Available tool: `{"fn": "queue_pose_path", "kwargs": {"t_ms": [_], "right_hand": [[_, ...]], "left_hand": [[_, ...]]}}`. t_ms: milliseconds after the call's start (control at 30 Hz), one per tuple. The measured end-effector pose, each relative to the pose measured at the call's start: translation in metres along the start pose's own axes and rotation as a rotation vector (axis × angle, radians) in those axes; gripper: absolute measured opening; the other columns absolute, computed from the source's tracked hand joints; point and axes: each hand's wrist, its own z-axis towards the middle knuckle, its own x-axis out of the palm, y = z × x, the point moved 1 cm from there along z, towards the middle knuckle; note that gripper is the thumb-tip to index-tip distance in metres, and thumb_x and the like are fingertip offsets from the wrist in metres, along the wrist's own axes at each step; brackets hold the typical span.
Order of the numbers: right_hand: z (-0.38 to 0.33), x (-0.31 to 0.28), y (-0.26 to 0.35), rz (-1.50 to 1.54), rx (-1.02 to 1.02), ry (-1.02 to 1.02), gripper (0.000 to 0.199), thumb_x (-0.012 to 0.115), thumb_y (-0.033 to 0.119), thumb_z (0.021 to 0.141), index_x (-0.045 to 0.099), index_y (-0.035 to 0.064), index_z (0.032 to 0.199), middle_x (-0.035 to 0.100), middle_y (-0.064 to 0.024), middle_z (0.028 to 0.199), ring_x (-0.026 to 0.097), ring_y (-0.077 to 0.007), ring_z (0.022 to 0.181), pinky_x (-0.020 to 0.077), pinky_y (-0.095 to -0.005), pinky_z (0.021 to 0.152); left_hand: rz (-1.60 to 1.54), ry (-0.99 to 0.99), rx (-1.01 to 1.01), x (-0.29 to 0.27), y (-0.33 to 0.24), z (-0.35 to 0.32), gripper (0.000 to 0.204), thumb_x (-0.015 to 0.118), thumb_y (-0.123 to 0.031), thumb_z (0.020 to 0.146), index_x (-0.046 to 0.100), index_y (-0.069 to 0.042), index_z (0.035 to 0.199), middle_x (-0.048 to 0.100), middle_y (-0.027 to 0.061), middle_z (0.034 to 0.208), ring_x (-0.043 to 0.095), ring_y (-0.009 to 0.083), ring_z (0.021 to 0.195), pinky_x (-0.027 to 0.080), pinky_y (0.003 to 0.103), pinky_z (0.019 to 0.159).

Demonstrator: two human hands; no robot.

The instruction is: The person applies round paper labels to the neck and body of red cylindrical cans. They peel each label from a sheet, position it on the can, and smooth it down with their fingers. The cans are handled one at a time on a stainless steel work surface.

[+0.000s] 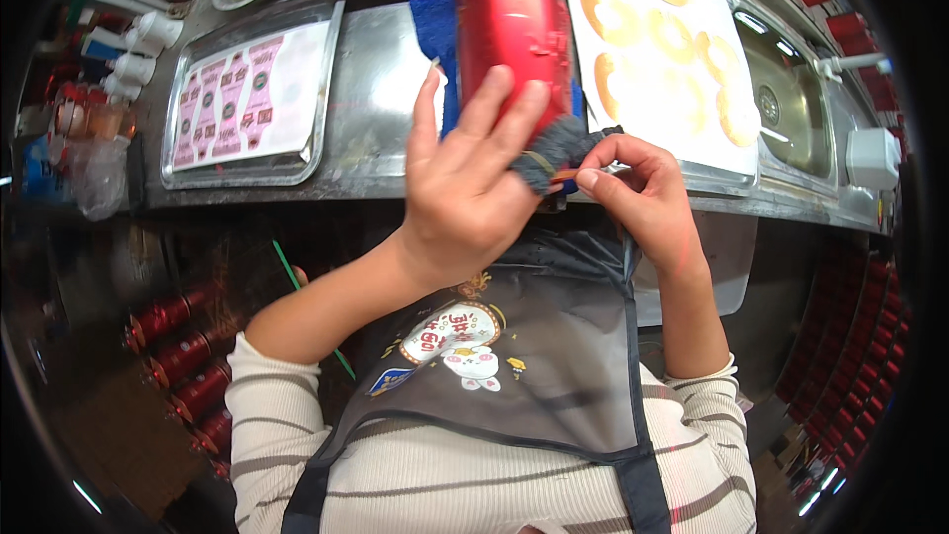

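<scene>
A large shiny red cylinder lies on the counter in front of me, pointing away. At its near end is a bunched dark grey cloth with a thin yellowish band around it. My left hand has its fingers spread, some of them over the cylinder's side; its thumb side is hidden by the cloth. The thumb and forefinger of my right hand are pinched at a thin orange strip beside the cloth.
A blue towel lies under the cylinder. To the left, a metal tray holds a sheet of pink labels. On the right, a white sheet carries several golden rings, next to a sink. Red cylinders stand below the counter.
</scene>
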Motion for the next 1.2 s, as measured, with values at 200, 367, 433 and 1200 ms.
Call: {"fn": "queue_pose_path", "kwargs": {"t_ms": [200, 367, 433, 1200], "right_hand": [[-0.004, 0.003, 0.006, -0.034, -0.055, -0.017, 0.011, 0.073, 0.009, 0.089, 0.066, 0.0017, 0.086, 0.061, 0.0043, 0.079, 0.049, 0.0015, 0.062, 0.0359, -0.0166, 0.054], [-0.006, 0.002, 0.008, -0.004, -0.033, -0.001, 0.01, 0.071, 0.006, 0.089, 0.065, 0.0001, 0.083, 0.062, 0.002, 0.081, 0.052, 0.0002, 0.064, 0.0394, -0.0173, 0.056], [-0.005, 0.0, 0.006, 0.017, -0.039, -0.002, 0.01, 0.07, 0.006, 0.089, 0.064, -0.0001, 0.083, 0.062, 0.0018, 0.081, 0.052, 0.0001, 0.064, 0.0395, -0.0174, 0.056], [-0.003, 0.006, 0.004, 0.049, -0.044, -0.011, 0.008, 0.07, 0.007, 0.09, 0.066, 0.0001, 0.088, 0.063, 0.0021, 0.082, 0.053, -0.0002, 0.066, 0.0407, -0.0166, 0.058]], "left_hand": [[-0.249, -0.012, -0.248, -0.014, 0.016, -0.031, 0.06, 0.088, -0.016, 0.071, 0.066, 0.003, 0.124, 0.059, 0.0236, 0.138, 0.057, 0.0401, 0.13, 0.031, 0.063, 0.112], [-0.173, 0.064, -0.214, -0.021, 0.014, -0.062, 0.049, 0.087, -0.014, 0.074, 0.068, 0.006, 0.114, 0.059, 0.0249, 0.138, 0.059, 0.0408, 0.128, 0.032, 0.064, 0.111], [-0.165, 0.066, -0.225, -0.021, 0.008, -0.057, 0.043, 0.087, -0.013, 0.074, 0.07, 0.005, 0.109, 0.058, 0.0247, 0.139, 0.059, 0.0413, 0.127, 0.03, 0.065, 0.112], [-0.313, -0.059, -0.32, -0.005, 0.012, -0.035, 0.059, 0.085, -0.006, 0.07, 0.067, 0.0, 0.126, 0.058, 0.0219, 0.141, 0.055, 0.0379, 0.133, 0.033, 0.06, 0.113]]}}
